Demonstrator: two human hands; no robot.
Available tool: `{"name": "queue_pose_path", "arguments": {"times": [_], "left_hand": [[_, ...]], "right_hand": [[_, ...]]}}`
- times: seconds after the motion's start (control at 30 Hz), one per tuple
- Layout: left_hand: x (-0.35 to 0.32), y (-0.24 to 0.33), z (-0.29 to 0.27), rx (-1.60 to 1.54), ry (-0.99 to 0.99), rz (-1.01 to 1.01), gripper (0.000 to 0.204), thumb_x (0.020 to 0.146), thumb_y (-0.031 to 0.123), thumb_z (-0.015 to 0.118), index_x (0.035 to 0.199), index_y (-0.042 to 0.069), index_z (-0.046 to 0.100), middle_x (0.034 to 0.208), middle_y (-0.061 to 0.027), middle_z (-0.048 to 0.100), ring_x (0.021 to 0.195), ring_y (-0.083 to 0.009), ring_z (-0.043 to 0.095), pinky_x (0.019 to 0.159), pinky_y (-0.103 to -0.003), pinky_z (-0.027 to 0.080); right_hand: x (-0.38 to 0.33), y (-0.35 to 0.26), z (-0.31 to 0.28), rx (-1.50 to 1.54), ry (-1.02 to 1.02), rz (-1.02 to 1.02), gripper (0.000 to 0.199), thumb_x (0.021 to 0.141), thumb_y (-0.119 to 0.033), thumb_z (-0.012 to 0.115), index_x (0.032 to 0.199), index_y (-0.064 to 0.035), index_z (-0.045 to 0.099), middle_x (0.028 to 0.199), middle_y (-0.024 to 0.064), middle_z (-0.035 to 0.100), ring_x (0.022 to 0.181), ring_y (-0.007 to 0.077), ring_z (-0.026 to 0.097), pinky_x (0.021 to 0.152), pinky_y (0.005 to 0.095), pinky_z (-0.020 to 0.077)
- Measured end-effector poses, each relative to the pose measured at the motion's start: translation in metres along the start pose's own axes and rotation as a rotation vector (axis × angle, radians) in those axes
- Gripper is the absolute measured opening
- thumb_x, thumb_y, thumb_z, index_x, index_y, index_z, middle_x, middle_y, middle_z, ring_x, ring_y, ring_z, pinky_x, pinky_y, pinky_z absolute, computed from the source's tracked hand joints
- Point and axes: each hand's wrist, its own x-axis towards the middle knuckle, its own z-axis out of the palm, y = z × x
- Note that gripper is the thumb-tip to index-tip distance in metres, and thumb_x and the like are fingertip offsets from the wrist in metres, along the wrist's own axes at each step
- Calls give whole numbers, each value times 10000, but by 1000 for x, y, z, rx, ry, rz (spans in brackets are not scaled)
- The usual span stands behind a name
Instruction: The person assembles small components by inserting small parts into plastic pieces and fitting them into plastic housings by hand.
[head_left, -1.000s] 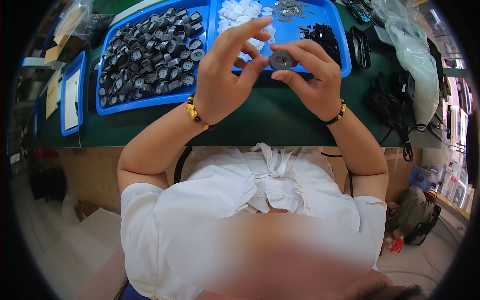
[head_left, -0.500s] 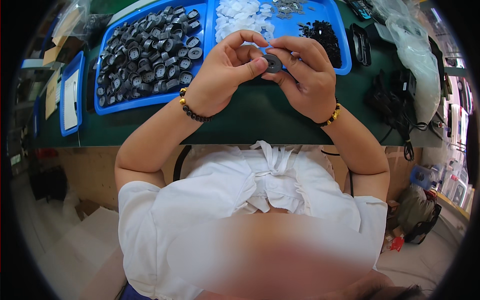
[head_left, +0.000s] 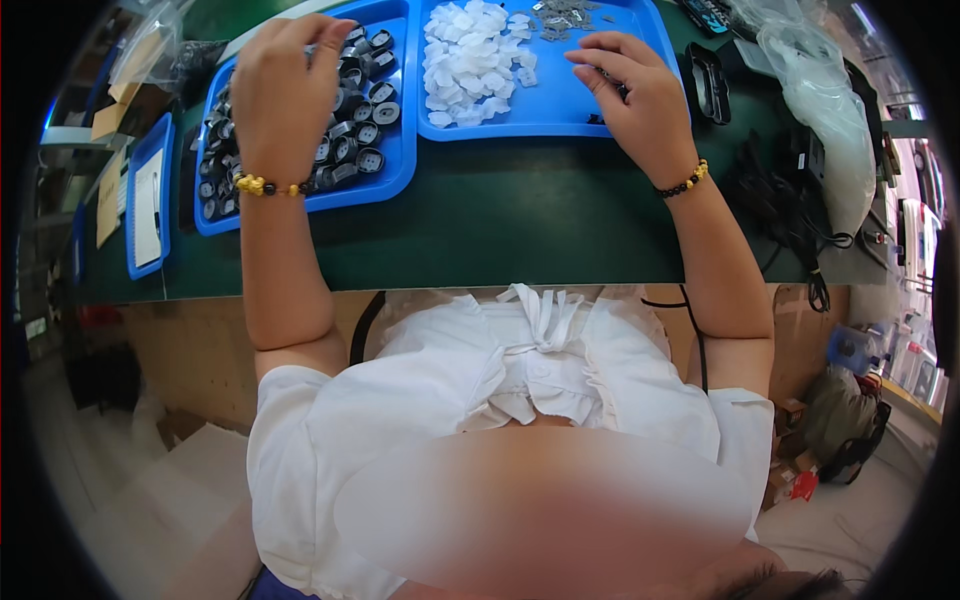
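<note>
Two hands work apart: left hand point(head_left: 285, 95) curls over the tray of dark round parts point(head_left: 345, 135), grasp hidden; right hand point(head_left: 640, 100) pinches something small above the second tray point(head_left: 560, 105). Many parts remain.

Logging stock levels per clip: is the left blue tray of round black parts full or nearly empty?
Fairly full: the left blue tray is crowded with round black parts; the left hand covers part of it.

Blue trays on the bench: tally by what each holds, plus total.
Tray of dark round parts, under the left hand: 1
Tray of white pieces, under the right hand: 1
Small tray holding a white sheet: 1
Total: 3
</note>
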Motion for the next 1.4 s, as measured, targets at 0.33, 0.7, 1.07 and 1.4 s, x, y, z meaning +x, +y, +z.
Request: {"name": "queue_pose_path", "arguments": {"times": [0.33, 0.7, 1.07, 1.4], "left_hand": [[-27, 69, 37, -490, -175, 146, 111, 858, 169, 665, 850, 61, 693, 828, -82, 644, 792, -285, 624, 680, -369, 502], [-38, 91, 42, -1018, -237, -149, 243, 880, 127, 692, 1095, 29, 635, 946, -96, 660, 863, -197, 676, 736, -282, 549], [-39, 84, 43, -1774, -399, -490, 231, 946, 140, 626, 1138, 11, 622, 1010, -58, 659, 949, -166, 665, 845, -292, 560], [-45, 91, 46, -1553, -604, -563, 265, 934, 167, 640, 1166, 40, 663, 942, 3, 621, 836, -70, 564, 807, -204, 453]], "right_hand": [[25, 0, 26, -137, -490, 177, 290, 825, -350, 715, 903, -71, 725, 814, 91, 686, 737, 241, 649, 672, 333, 513], [35, -10, 4, 348, -577, 411, 295, 810, -293, 783, 893, -25, 694, 786, -7, 655, 722, 58, 586, 659, 199, 471], [32, 10, -43, 97, -421, 124, 134, 813, -170, 734, 896, -66, 745, 853, 53, 692, 783, 183, 649, 716, 281, 510], [3, 17, -14, -276, -633, 39, 93, 834, -180, 669, 841, -93, 700, 900, 69, 629, 943, 260, 587, 837, 361, 489]]}}
